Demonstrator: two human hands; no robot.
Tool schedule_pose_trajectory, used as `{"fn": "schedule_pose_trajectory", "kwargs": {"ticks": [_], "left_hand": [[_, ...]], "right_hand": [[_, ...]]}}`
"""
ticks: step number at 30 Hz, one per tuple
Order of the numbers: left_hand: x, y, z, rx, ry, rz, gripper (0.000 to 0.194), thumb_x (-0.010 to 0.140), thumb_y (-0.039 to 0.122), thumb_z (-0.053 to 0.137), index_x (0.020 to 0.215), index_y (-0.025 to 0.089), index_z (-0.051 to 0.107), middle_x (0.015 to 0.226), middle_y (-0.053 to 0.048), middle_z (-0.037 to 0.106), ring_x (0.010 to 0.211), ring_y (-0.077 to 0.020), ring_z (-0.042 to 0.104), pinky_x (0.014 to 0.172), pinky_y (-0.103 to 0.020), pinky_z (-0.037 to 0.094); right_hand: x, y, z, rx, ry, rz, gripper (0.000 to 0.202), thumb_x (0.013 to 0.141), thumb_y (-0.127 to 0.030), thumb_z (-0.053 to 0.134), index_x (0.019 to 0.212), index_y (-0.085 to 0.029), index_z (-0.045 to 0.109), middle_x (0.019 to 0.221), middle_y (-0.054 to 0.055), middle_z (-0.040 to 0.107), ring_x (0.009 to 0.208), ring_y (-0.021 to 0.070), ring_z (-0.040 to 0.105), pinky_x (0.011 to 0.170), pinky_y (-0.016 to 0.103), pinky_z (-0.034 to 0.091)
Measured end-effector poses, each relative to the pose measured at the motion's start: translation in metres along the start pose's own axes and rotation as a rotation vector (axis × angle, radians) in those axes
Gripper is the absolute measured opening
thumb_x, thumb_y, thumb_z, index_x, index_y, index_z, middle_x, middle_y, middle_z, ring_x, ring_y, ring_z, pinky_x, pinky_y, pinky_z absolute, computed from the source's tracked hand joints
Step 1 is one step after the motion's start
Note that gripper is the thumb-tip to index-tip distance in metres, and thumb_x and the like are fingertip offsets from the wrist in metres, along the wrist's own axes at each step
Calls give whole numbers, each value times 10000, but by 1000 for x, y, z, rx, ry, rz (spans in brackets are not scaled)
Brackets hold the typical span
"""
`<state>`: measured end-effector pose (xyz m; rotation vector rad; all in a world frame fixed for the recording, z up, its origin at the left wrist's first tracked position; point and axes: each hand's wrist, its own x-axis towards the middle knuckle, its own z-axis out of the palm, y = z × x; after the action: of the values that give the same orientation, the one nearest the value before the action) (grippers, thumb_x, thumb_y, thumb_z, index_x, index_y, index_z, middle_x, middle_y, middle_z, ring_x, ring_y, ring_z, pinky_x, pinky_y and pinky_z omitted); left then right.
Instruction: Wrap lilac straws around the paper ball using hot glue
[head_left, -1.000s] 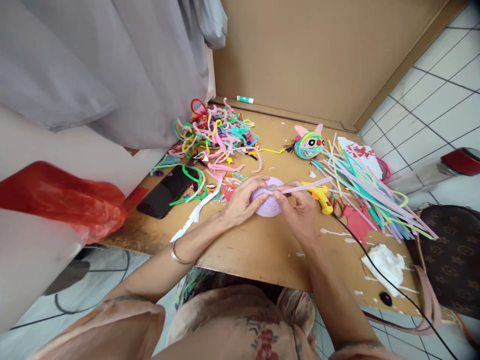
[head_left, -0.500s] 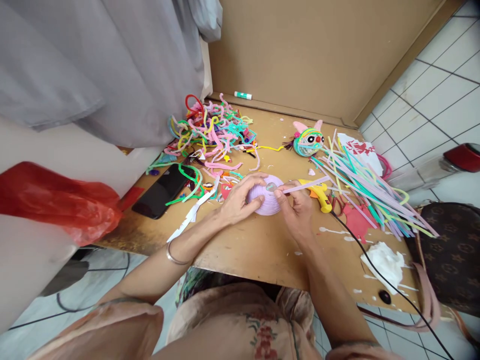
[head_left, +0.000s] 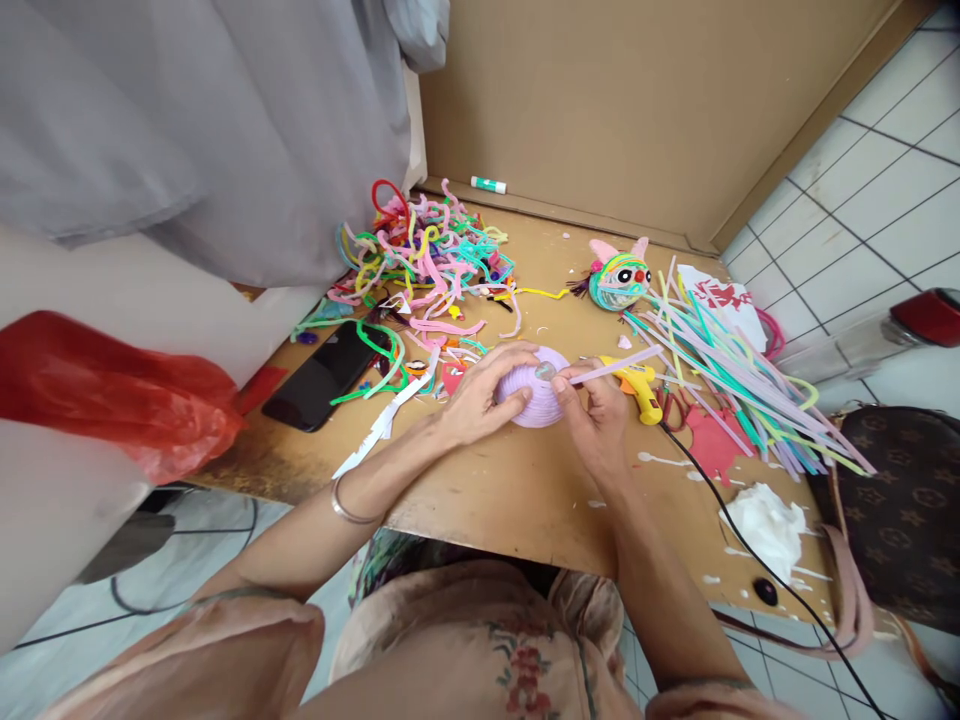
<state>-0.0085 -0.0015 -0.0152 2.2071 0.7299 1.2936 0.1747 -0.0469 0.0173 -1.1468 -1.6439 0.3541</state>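
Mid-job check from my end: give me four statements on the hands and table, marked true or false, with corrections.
1. The left hand holds the round lilac piece. True.
2. A green strip is being pinched. False: the right hand pinches a lilac strip.
3. The black phone lies to the left of both hands. True.
4. The bundle of strips on the right is all one colour. False: it mixes lilac, teal and yellow.

grey curtain (head_left: 225,130), white tiled wall (head_left: 885,190), brown table (head_left: 480,495); floor (head_left: 71,605) perhaps tiled.
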Motion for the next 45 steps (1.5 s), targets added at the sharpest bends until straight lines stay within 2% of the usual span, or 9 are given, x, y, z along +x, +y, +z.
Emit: {"fn": "schedule_pose_trajectory", "kwargs": {"ticks": [9,14,21,27,32,36,39,42,45], "left_hand": [[0,-2,-2,33,-18,16,285,962,316,563,1218,199,606,1362,-160,646,1318,-279,601,1115,-494,492],[1,-1,-2,28,-24,21,275,949,277,577,1208,186,594,1371,-174,637,1311,-275,606,1112,-484,492],[1,0,-3,-15,-40,-27,276,963,344,569,1199,204,601,1385,-154,637,1315,-274,602,1120,-489,482],[2,9,4,-128,51,-168,245,974,388,565,1116,200,633,1353,-149,659,1291,-263,615,1125,-480,465],[2,10,14,-184,141,-266,177,899,306,616,1037,196,640,1309,-133,677,1269,-254,621,1132,-465,450],[4,10,20,-220,195,-303,172,849,274,619,1002,198,634,1296,-123,682,1267,-262,621,1132,-466,443],[4,11,22,-240,212,-320,180,834,280,613,995,201,632,1301,-113,684,1275,-261,617,1143,-457,434],[4,13,23,-250,228,-342,192,821,281,610,994,198,632,1308,-108,681,1278,-255,615,1149,-442,432],[3,13,24,-264,248,-357,195,812,270,616,991,193,630,1320,-117,674,1289,-261,609,1151,-446,429]], "right_hand": [[0,4,-1,37,-4,-20,160,970,-297,577,843,-236,652,845,18,653,814,185,607,759,346,486],[0,6,-1,12,2,-14,183,975,-326,566,849,-230,658,841,20,641,805,184,602,752,346,483],[0,6,-1,18,-11,-6,177,978,-327,569,855,-229,650,845,18,645,787,181,596,731,335,473],[0,10,2,4,-4,-19,191,966,-348,561,848,-228,650,842,27,651,780,190,600,724,345,489],[-1,15,4,3,-1,-12,205,963,-375,551,843,-229,631,849,33,644,779,194,599,715,346,496],[-2,17,7,4,13,-74,194,959,-359,534,837,-231,613,831,36,615,802,205,604,747,366,512],[-4,19,12,-57,29,-134,163,912,-369,571,982,-232,626,960,65,601,925,238,613,840,423,532],[-7,23,18,-115,64,-140,413,859,-419,609,1225,-229,580,1181,118,541,1153,299,563,997,522,494],[-7,28,21,-81,22,-124,469,849,-448,601,1264,-233,560,1228,121,500,1224,316,523,1058,552,456]]}}
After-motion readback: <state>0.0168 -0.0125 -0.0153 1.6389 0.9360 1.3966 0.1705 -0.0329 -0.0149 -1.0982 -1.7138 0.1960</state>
